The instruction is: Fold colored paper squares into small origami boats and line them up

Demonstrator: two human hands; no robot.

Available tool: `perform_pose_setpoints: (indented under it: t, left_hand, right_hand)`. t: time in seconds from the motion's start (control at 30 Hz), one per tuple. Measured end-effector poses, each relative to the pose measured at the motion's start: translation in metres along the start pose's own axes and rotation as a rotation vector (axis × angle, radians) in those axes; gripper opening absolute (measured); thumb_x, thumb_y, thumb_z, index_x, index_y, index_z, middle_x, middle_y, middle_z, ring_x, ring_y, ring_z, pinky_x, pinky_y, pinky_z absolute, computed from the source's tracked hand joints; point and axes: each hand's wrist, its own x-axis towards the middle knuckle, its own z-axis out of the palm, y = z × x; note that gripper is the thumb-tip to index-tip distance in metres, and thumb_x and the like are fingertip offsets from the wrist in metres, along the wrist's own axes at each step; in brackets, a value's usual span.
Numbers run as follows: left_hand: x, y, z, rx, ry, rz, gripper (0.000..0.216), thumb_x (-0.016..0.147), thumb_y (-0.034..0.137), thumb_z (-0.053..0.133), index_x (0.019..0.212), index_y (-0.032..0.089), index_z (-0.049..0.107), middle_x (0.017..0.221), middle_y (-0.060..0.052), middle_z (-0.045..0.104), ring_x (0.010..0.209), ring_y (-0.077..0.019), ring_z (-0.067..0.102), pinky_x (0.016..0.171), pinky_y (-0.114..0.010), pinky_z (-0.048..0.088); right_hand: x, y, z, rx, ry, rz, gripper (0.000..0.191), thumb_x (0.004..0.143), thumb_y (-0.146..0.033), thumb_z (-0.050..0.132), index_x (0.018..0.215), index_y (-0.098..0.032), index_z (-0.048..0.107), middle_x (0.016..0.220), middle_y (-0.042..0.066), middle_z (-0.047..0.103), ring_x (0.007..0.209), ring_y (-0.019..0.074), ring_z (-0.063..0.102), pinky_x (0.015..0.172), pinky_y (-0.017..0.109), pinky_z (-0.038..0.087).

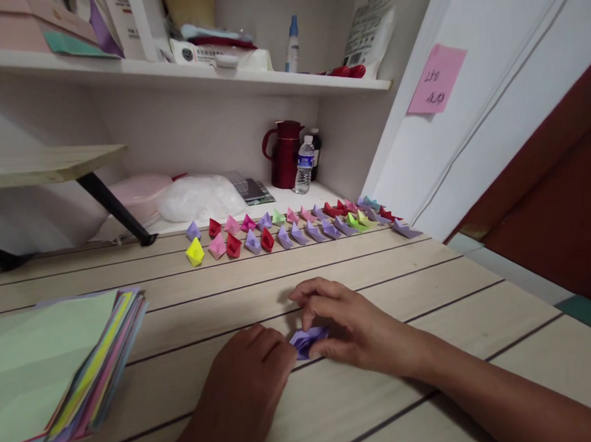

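A folded piece of purple paper (307,341) lies low over the tabletop between my two hands. From its left end my left hand (257,363) holds it with curled fingers, the fingertips partly hidden behind the knuckles. My right hand (344,321) pinches its right side between thumb and index finger, while the other fingers arch above. Beyond the hands, small folded paper boats stand in two rows, among them a yellow boat (194,252), a red boat (267,240) and a purple boat (405,229).
A stack of coloured paper sheets (49,369) lies at the left on the striped wooden table (180,301). At the back stand a red thermos jug (285,155) and a water bottle (304,167). A black shelf leg (117,208) rests on the table's rear left.
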Motion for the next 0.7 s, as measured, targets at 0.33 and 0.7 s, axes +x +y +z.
perform_pose_setpoints:
  t: [0.33, 0.7]
  left_hand:
    - [-0.0014, -0.0014, 0.0026, 0.009, -0.002, 0.026, 0.017, 0.091, 0.011, 0.050, 0.084, 0.020, 0.062, 0.078, -0.002, 0.066, 0.072, -0.0196, 0.060, 0.064, -0.034, 0.052]
    - [0.0049, 0.0022, -0.0037, 0.010, -0.010, -0.110, 0.037, 0.069, 0.005, 0.075, 0.097, 0.022, 0.059, 0.093, 0.000, 0.071, 0.082, -0.0208, 0.067, 0.071, -0.035, 0.055]
  right_hand:
    - [0.0000, -0.0001, 0.0043, -0.068, -0.044, -0.041, 0.011, 0.083, -0.020, 0.073, 0.093, -0.022, 0.068, 0.128, 0.009, 0.059, 0.121, 0.0233, 0.056, 0.100, 0.036, 0.043]
    - [0.0024, 0.0021, 0.0079, -0.143, -0.074, -0.064, 0.008, 0.090, -0.014, 0.064, 0.091, -0.021, 0.069, 0.110, 0.004, 0.072, 0.104, 0.0192, 0.065, 0.098, 0.036, 0.041]
